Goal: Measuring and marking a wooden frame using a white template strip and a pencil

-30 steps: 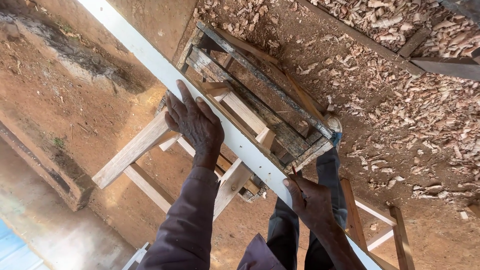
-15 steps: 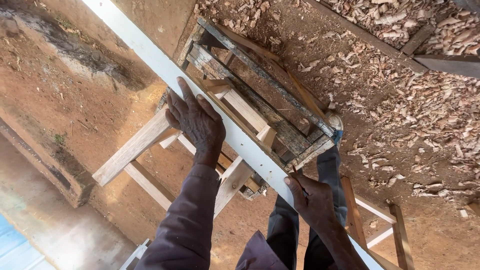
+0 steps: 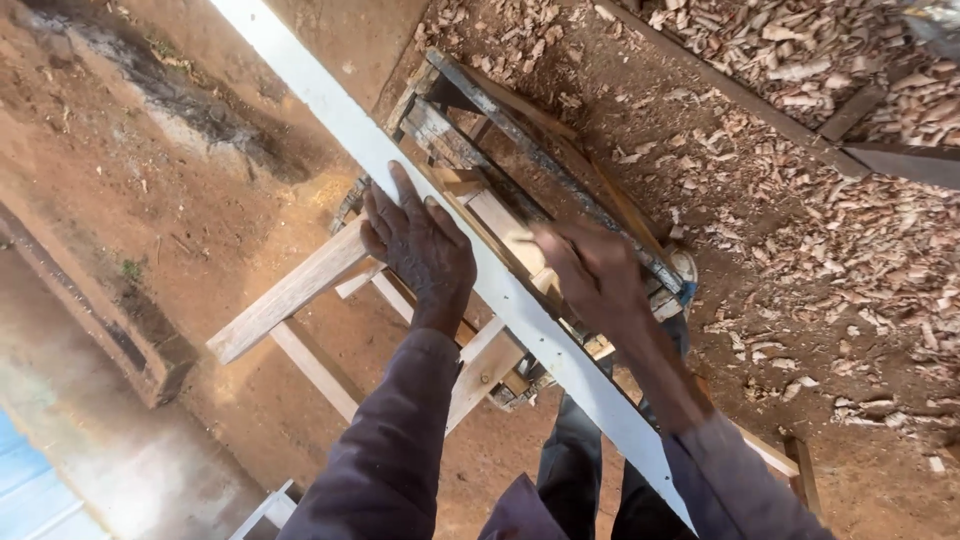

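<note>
Sleeves, dark purple, two: rising from the lower edge of the view, one to each hand; dark trousers visible between them.

Left hand [image 3: 420, 250]: laid flat, palm down, fingers spread wide, on the white board; nothing gripped.

Right hand [image 3: 590, 270]: blurred; fingers loosely curled just beside the far edge of the board, over the wooden surface; whether it holds anything cannot be told.

White board [image 3: 500, 290]: long, narrow, painted plank running diagonally from the upper left of the view to the lower right, lying across the surface beneath both hands.

Surface [image 3: 470, 130]: rough workbench of weathered timber slats, grey and worn, directly under the board; pale unpainted legs and cross-rails [image 3: 290, 295] project from it to the left and below.

Blue-and-white object [image 3: 685, 275]: small, at the right end of the surface; kind not discernible.

Dirt floor [image 3: 150, 200]: reddish-brown earth around the bench.

Wood shavings [image 3: 850, 230]: pale curls scattered thickly over the floor at upper right, well apart from the hands.

Dark timber lengths [image 3: 740, 95]: lying among the shavings at top right.
</note>
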